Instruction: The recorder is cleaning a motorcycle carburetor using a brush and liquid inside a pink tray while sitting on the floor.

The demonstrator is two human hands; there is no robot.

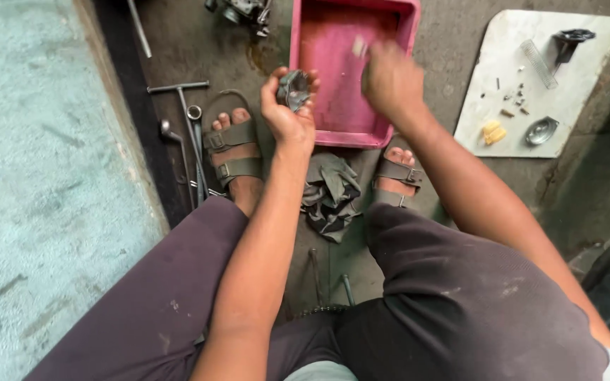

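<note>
The left hand (287, 113) has its fingers clamped on a small grey metal part (294, 88), just left of the pink tray (351, 134). The right hand (390, 81) is blurry over the tray, fingers pinching something small and pale. It's best to hold the part steady over the tray.

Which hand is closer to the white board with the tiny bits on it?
Right. The right hand is over the pink tray, just left of the white board. The left hand, holding a metal part, is farther left.

Dark purple trousers (460, 303), grey strapped sandals (233, 152)
</note>
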